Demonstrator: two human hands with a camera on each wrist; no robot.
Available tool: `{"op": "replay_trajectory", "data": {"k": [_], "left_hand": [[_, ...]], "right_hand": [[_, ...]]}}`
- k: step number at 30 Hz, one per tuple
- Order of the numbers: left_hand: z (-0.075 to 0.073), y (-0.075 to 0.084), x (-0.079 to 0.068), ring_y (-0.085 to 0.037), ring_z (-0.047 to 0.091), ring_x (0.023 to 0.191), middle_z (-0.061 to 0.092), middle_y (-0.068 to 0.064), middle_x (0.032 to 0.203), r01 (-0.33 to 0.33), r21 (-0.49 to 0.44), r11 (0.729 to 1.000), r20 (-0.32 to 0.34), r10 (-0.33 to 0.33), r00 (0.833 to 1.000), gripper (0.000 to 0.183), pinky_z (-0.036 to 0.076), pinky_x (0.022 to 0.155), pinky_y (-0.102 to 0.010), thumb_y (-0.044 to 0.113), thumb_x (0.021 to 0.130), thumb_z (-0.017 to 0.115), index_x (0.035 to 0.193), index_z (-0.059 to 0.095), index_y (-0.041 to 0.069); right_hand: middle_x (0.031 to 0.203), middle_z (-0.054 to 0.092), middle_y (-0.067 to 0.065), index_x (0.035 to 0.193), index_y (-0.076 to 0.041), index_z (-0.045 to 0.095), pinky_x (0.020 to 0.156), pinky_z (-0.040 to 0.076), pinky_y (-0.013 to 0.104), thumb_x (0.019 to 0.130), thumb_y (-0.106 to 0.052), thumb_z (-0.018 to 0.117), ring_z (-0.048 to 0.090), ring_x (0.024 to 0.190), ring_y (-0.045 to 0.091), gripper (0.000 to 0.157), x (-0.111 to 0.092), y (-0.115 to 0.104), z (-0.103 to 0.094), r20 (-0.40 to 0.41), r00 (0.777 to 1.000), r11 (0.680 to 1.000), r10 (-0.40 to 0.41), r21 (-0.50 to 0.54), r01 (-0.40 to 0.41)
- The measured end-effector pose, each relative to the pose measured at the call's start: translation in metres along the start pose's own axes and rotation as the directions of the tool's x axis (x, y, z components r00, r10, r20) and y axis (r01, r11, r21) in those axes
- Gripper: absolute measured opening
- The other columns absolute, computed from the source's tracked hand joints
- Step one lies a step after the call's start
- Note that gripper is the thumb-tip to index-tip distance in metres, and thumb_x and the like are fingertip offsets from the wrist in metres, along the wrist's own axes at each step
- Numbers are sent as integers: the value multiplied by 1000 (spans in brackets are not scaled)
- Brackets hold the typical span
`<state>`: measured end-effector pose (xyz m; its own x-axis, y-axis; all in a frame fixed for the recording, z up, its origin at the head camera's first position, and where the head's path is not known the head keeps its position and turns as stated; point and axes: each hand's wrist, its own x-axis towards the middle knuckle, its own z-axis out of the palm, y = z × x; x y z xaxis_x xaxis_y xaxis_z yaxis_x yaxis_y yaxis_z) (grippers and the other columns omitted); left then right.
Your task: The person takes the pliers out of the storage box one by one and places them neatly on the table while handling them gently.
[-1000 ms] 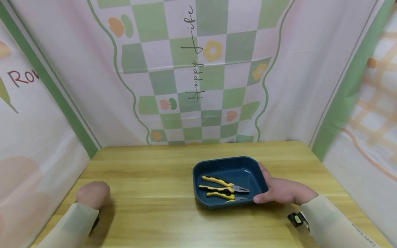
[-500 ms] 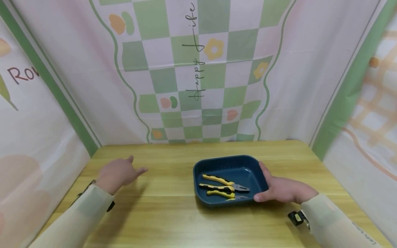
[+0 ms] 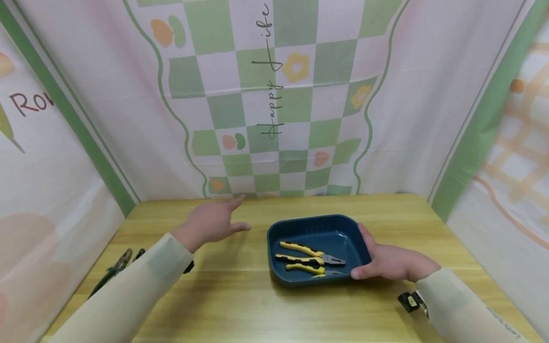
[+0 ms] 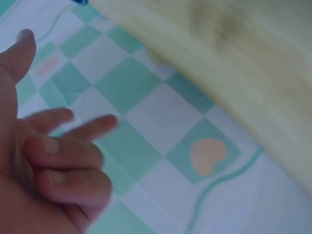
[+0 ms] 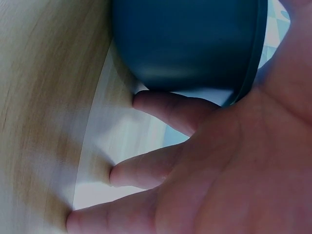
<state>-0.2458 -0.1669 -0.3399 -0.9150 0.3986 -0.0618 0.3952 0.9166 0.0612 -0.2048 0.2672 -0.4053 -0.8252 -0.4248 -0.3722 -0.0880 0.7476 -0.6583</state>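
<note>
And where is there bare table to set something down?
Bare table: in front of the tray, between left sleeve and right sleeve; behind the tray, to the printed cloth. Crowded: the tray's inside, with pliers; its right end, held by the right hand; the left edge, where a tool lies.

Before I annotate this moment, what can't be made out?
Green-handled tool, head view: left sleeve covers part of it.
Nearest yellow-handled pliers, head view: near wall of the tray hides part.
Tray's inside, right wrist view: outer wall blocks it; top edge crops the tray.
Left hand, left wrist view: two extended fingers blurred.
</note>
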Motion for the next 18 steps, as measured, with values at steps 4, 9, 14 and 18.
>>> {"op": "replay_trajectory", "data": {"k": [4,9,14,18], "left_hand": [[-8,18,18,-26,66,103,51,-5,146,-156,99,983,-19,158,987,90,54,76,-41,72,86,57,158,29,27],[-17,45,38,-23,52,128,40,3,154,-258,103,961,59,253,966,89,49,94,-40,66,84,67,157,32,30],[-16,74,53,-19,54,124,55,1,142,-320,51,946,199,304,932,84,46,98,-38,61,85,68,154,38,25],[-12,94,62,-15,52,126,56,6,140,-281,-2,960,302,269,915,78,42,102,-36,57,86,70,153,42,26]], "right_hand": [[147,21,46,151,-2,-25,103,34,60,86,-44,78,50,121,41,129,-1,0,0,3,1000,1000,-10,-6,10],[147,23,46,151,-2,-26,102,34,60,86,-45,77,50,122,41,129,0,1,1,5,1000,1000,-15,-16,16],[146,25,45,151,-2,-25,102,34,60,87,-45,77,50,123,42,128,1,2,0,8,1000,1000,-9,-15,9],[146,24,45,151,-2,-24,102,33,61,86,-45,77,50,122,42,128,0,0,0,4,1000,1000,-2,-11,2]]}}
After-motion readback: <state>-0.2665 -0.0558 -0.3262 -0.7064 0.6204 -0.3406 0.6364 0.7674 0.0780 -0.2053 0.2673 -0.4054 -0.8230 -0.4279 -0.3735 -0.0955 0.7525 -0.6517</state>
